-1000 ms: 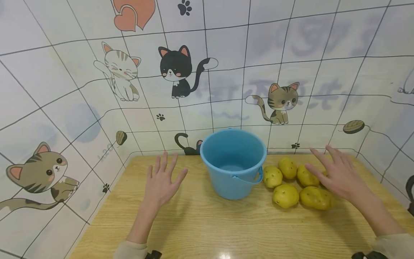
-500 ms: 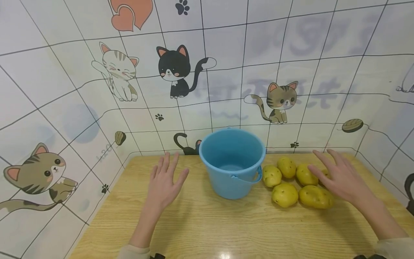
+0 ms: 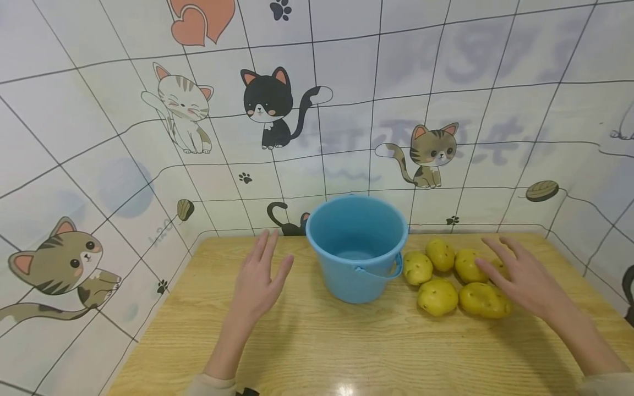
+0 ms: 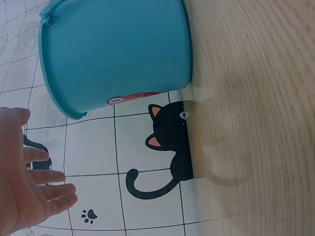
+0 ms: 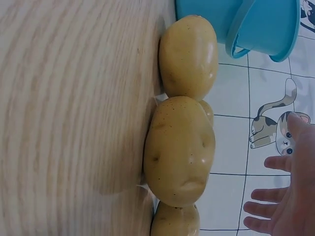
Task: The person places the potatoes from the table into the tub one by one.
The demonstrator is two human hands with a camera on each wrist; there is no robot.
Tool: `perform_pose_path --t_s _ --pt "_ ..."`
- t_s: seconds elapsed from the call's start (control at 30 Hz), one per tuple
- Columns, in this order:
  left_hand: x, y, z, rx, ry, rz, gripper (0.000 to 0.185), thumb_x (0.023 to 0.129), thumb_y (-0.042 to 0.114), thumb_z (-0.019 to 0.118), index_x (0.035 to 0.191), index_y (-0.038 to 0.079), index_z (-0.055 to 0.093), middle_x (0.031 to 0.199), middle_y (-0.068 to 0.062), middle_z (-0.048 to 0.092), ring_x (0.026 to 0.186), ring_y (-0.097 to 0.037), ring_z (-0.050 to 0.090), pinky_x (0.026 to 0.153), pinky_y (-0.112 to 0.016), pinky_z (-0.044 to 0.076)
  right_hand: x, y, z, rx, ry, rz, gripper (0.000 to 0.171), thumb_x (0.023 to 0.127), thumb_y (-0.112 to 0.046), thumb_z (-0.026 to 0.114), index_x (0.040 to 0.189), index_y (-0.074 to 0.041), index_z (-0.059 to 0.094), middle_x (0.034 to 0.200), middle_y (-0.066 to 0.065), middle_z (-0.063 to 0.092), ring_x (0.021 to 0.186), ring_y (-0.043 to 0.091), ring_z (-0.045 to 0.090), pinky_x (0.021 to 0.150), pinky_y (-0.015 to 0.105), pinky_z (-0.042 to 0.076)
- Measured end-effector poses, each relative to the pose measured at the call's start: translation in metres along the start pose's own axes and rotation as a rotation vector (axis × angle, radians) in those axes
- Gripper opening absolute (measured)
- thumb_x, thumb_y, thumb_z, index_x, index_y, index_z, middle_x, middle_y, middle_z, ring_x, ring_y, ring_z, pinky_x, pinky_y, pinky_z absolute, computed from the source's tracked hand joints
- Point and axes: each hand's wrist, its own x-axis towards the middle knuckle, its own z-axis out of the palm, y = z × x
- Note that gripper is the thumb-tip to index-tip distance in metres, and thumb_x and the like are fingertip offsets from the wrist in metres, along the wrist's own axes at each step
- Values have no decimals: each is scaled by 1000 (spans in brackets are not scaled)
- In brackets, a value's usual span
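Observation:
A blue plastic bucket [image 3: 358, 246] with a lowered handle stands upright mid-table; it also fills the top of the left wrist view [image 4: 115, 51]. Several yellow potatoes [image 3: 437, 296] lie in a cluster to its right, seen close up in the right wrist view [image 5: 179, 150]. My left hand [image 3: 261, 278] hovers flat with straight fingers just left of the bucket, holding nothing. My right hand [image 3: 520, 274] hovers with spread fingers over the right side of the potato cluster, nearest the large potato [image 3: 484, 300], and grips nothing.
The wooden table [image 3: 322, 352] is enclosed at the back and both sides by walls [image 3: 346, 110] of white tiles with cat stickers. A dark object [image 3: 629, 294] shows at the right edge.
My left hand has moved right and forward, closer to the bucket. My right hand has lowered slightly over the potatoes. The bucket and potatoes have stayed put.

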Motion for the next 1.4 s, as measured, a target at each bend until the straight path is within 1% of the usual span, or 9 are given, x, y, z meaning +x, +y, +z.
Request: perform_pose_path --t_s 0.13,0.23,0.47,0.67,0.8,1.03,1.17,1.27,1.4 --pt "2 3 2 -22 39 38 64 104 43 52 155 7 37 159 -18 34 143 -42 36 111 -64 33 -3 2 2 10 -20 6 66 106 -37 50 159 -6 25 149 44 24 123 70 30 88 84 24" --pt "2 6 3 -46 52 49 63 104 42 53 154 7 38 159 -18 35 142 -42 37 110 -64 33 -5 3 5 9 -33 11 66 106 -38 50 158 -5 26 148 44 25 122 69 32 87 85 25" --pt "2 12 8 -108 41 53 62 104 44 52 156 14 36 160 -11 34 143 -38 38 107 -64 37 -10 4 11 10 -78 23 66 106 -39 48 157 -2 27 147 44 26 120 69 34 86 86 26" --pt "6 15 13 -157 43 91 60 104 41 53 156 15 37 160 -8 34 144 -33 36 109 -61 37 -17 5 15 21 -103 36 66 107 -40 48 156 -1 28 147 42 29 120 69 36 85 86 28" --pt "7 16 15 -181 31 100 61 104 42 52 157 16 36 161 -6 32 145 -31 34 109 -62 36 -21 6 18 25 -117 47 67 106 -42 48 156 0 29 147 41 30 123 67 35 87 86 27" --pt "10 21 20 -216 22 115 60 104 43 53 157 19 36 161 -2 31 146 -29 33 110 -61 36 -26 5 25 8 -133 41 67 107 -42 47 153 3 32 144 42 34 119 67 40 84 84 33" --pt "12 23 23 -220 17 127 60 104 42 54 156 16 38 161 -3 32 147 -29 32 110 -62 36 -29 4 27 4 -145 35 65 107 -42 47 153 2 34 142 41 35 116 67 44 78 82 38" --pt "12 24 26 -222 12 130 59 104 42 54 155 15 40 160 -3 33 146 -30 33 108 -63 37 -31 3 29 6 -171 47 65 107 -43 45 153 2 35 142 41 36 114 67 47 75 80 42" --pt "14 27 29 -229 12 152 59 104 40 55 154 13 41 159 -4 35 145 -31 36 108 -62 37 -32 2 30 8 -197 65 66 107 -45 44 152 2 36 141 42 37 113 66 48 75 78 43"
